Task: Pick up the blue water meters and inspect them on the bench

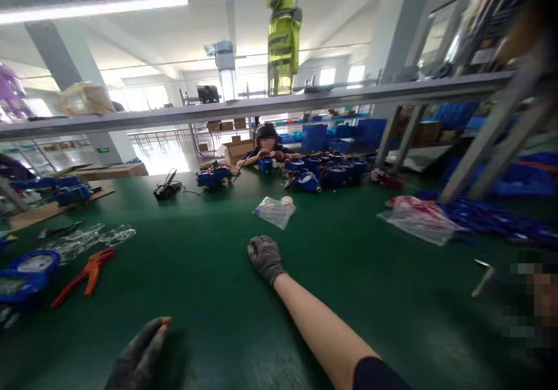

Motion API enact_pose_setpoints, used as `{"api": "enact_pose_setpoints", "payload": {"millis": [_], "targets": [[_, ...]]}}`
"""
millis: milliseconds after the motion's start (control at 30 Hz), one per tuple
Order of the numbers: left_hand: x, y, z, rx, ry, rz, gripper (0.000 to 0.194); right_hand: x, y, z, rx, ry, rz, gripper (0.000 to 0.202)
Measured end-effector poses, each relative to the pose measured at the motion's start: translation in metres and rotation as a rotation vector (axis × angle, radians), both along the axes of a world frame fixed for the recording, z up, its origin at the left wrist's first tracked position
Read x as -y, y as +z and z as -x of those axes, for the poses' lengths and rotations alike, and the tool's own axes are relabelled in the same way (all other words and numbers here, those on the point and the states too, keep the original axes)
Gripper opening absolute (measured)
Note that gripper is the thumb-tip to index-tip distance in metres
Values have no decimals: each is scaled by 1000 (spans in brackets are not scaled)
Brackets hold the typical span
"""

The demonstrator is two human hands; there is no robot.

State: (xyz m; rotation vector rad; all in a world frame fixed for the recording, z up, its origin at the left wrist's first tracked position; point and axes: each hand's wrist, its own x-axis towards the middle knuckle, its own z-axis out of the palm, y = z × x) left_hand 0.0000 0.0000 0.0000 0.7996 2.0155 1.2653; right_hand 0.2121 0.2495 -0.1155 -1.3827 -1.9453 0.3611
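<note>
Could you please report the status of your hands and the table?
Right hand curled shut, palm hidden. Plastic bag just ahead of it on the table. Left hand nearest orange pliers.

Table [209, 274]: green, smooth, with a soft sheen where I catch the light.
Right hand [265, 258]: grey knitted cloth glove, matt and slightly rough from where I watch.
Left hand [138, 355]: dark grey cloth glove, matt.
Sleeve [375, 374]: dark cloth, no shine that I see.
Small bag [275, 213]: thin clear plastic film, wrinkled and glossy.
Large bag [421, 221]: crinkled, shiny see-through plastic.
Orange tool [92, 271]: smooth; I cannot tell plastic from painted metal.
Bent piece [485, 278]: bright metal by its glint.
Green-yellow bottle [281, 44]: translucent plastic, glossy.
Open carton [238, 150]: brown cardboard, matt.
</note>
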Motion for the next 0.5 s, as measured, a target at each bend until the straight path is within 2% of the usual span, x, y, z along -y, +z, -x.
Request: {"api": "enact_pose_setpoints", "payload": {"millis": [67,133,200,233,300,367,500], "targets": [[-47,-12,-29,97,-147,-104,71,-16,-2,1,4,-17,35,30],[-89,-26,-55,400,-326,-272,66,-32,-2,4,25,-16,75,31],[-120,-43,-76,636,-388,-253,70,-48,2,11,65,8,126,33],[-131,-52,-85,704,-382,-190,72,-55,5,16,89,20,150,34],[-142,-66,-95,730,-349,-171,68,-68,13,26,141,48,185,35],[-145,-74,-96,754,-362,-166,64,-77,21,35,185,81,201,30],[-145,-75,-84,854,-351,-101,65,-82,28,30,180,116,210,18]]}}
